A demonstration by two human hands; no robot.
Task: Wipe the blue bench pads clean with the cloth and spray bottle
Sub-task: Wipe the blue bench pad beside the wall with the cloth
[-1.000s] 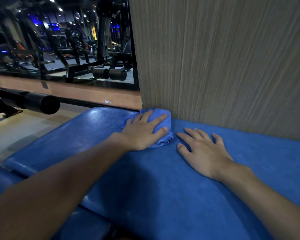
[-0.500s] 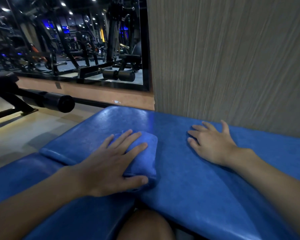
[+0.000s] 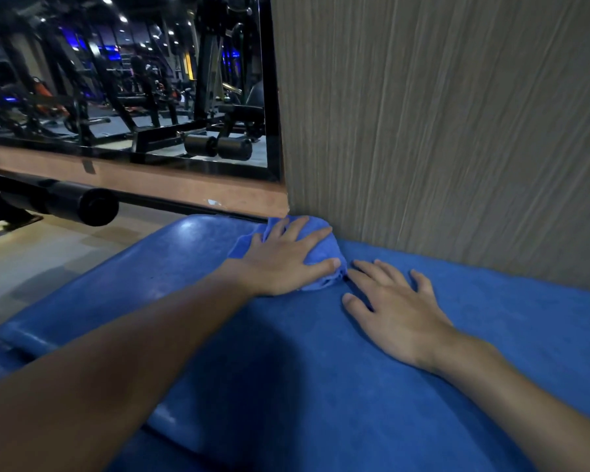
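Against wall (image 3: 440,131): blue cloth (image 3: 321,248), seemingly folded, bunched under left hand (image 3: 280,265).

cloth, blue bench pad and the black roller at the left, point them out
cloth (image 3: 322,248): head view, bunched fold at its right side
blue bench pad (image 3: 191,267): head view, bare top surface left of the cloth
black roller (image 3: 96,207): head view, its round end face

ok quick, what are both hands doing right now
Left hand: open, fingers spread, pressing the cloth onto the blue bench pad.
Right hand: open, flat on the pad, holding nothing.
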